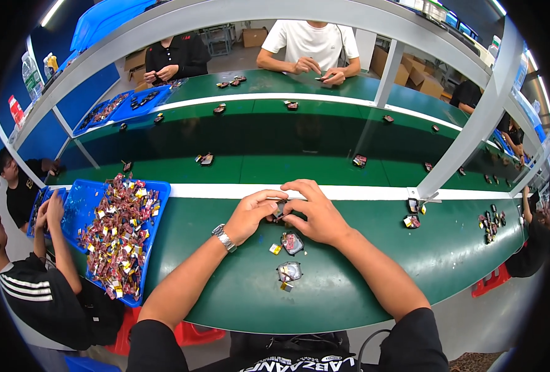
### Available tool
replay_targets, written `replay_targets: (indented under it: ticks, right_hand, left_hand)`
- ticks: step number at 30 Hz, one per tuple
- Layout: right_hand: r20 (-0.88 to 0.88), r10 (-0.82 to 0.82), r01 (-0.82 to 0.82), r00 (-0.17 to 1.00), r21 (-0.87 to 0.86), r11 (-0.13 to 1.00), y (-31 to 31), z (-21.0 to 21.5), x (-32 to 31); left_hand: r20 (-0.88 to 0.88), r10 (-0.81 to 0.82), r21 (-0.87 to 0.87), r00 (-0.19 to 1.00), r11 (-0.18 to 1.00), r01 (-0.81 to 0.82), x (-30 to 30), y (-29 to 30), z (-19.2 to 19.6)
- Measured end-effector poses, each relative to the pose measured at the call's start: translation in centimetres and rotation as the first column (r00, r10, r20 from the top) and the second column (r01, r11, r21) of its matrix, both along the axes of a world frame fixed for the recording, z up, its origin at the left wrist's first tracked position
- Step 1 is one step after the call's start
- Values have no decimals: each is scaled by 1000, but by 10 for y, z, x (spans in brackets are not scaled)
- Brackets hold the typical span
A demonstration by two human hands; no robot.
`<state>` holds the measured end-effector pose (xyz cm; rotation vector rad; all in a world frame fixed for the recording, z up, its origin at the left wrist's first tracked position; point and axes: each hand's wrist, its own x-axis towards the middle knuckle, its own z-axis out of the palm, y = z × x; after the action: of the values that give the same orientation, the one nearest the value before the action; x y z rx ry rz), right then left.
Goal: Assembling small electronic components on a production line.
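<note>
My left hand (pixel 249 216), with a metal-banded watch on its wrist, and my right hand (pixel 319 216) meet over the green bench top. Both have fingers closed around a small dark casing (pixel 279 211), mostly hidden by the fingertips. Just below them lies an open dark-rimmed casing (pixel 293 243) with a reddish board inside, a small yellow-and-white piece (pixel 275 249) beside it. Nearer to me sits another open casing (pixel 290 271), pale inside, with a yellow-and-silver piece (pixel 286 286) at its lower edge.
At left, a blue tray (pixel 162 204) holds a heap of small reddish boards with yellow-white tabs. Beyond a white rail (pixel 213 191), casings lie scattered along a green conveyor (pixel 275 170). A grey post (pixel 454 161) rises at right. Co-workers sit around.
</note>
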<state>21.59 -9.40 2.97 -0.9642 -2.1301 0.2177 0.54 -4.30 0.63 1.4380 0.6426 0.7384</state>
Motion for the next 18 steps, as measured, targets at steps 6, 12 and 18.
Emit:
replay_targets:
  ticks: [6, 12, 18]
  right_hand:
    - [32, -5, 6, 999, -31, 999, -1, -1, -1]
    - [-6, -15, 15, 1000, -78, 997, -2, -5, -5]
    - [-162, -149, 122, 975, -167, 978, -3, -8, -11]
  left_hand:
    - [43, -39, -194, 998, 980, 47, 3, -7, 12]
    - [114, -51, -247, 992, 966, 78, 2, -3, 5]
    - [209, -129, -208, 969, 963, 173, 0, -2, 4]
